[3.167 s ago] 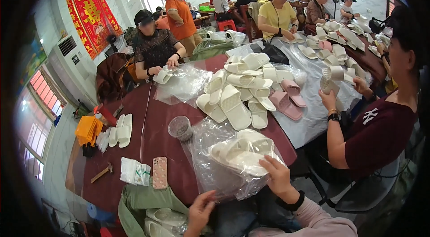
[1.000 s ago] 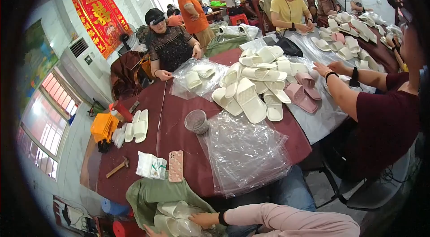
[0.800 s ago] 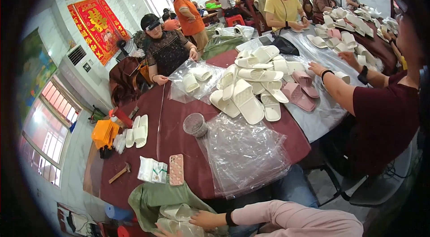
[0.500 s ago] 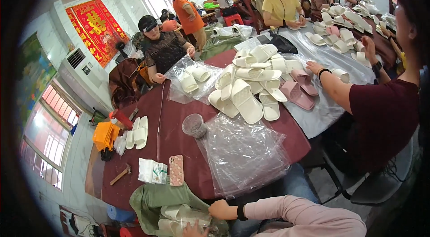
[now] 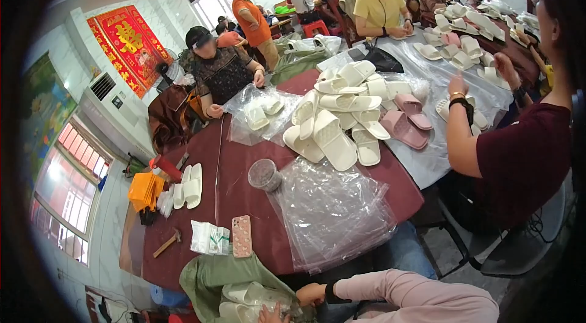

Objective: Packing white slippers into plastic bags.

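At the lower edge, a green sack (image 5: 204, 283) stands against the table with white slippers (image 5: 244, 292) inside, wrapped in clear plastic. My left hand (image 5: 273, 315) lies on the wrapped slippers with its fingers apart, partly cut off by the picture's edge. Beside the sack's right side is my right hand (image 5: 312, 295), its fingers curled closed against the plastic and the sack's rim. What those fingers hold, if anything, is hidden. Several flat clear plastic bags (image 5: 336, 213) are spread on the table just beyond my right arm.
The dark red table (image 5: 244, 158) bears a heap of white slippers (image 5: 336, 140), pink slippers (image 5: 403, 128), a round clear tub (image 5: 264, 175), a phone (image 5: 242, 236), a tissue pack (image 5: 209, 238) and a hammer (image 5: 167, 244). People sit across and at the right.
My right hand has shifted slightly right and down; my left stays on the wrapped slippers. The person at the right has drawn an arm back from the pink slippers and raised the hand.
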Demonstrator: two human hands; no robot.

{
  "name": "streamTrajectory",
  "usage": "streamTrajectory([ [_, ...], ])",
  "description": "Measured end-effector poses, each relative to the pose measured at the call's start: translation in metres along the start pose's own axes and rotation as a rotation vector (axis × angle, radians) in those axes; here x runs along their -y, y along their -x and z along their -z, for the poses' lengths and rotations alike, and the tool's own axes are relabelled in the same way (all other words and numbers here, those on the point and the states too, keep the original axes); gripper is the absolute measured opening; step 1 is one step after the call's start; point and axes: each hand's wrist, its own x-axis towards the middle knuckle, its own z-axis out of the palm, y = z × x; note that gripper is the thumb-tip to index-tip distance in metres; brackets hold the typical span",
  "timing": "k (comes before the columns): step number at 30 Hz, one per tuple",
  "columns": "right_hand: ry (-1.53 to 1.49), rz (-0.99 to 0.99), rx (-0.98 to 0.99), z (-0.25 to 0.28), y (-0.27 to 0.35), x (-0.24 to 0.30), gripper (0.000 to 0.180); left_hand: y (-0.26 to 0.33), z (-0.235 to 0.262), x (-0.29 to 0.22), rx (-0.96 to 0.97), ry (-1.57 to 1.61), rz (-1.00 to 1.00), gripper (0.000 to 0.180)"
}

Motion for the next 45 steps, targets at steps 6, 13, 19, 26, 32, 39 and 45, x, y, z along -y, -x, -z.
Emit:
streamTrajectory([
  [6, -0.174, 0.145, 0.135, -0.003, -0.007, -0.001, 0.021, -0.022, -0.031, 0.024, -0.048, -0.014, -0.146, 0.048],
  [13, -0.209, 0.163, 0.191, 0.007, 0.013, 0.019, 0.023, -0.064, -0.081, 0.051, -0.089, 0.269, -0.018, 0.048],
  [19, -0.228, 0.087, 0.186, 0.015, 0.014, 0.005, 0.031, -0.041, -0.057, 0.022, -0.11, -0.065, -0.256, 0.043],
  [26, -0.241, 0.018, 0.15, 0.024, 0.024, 0.012, 0.028, 0.012, 0.024, -0.05, 0.373, 0.789, -0.136, 0.04],
  [32, -0.066, 0.063, 0.088, 0.026, 0.034, 0.023, 0.034, 0.023, 0.019, -0.037, 0.313, 0.456, -0.093, 0.042],
  [39, 0.05, 0.398, -0.608, 0.102, 0.131, 0.04, 0.035, 0.022, 0.096, -0.077, 0.38, 0.253, -0.193, 0.029],
  [45, -0.183, 0.177, -1.202, 0.185, 0.202, -0.02, 0.031, -0.005, 0.122, -0.076, 0.353, 0.072, -0.176, 0.031],
])
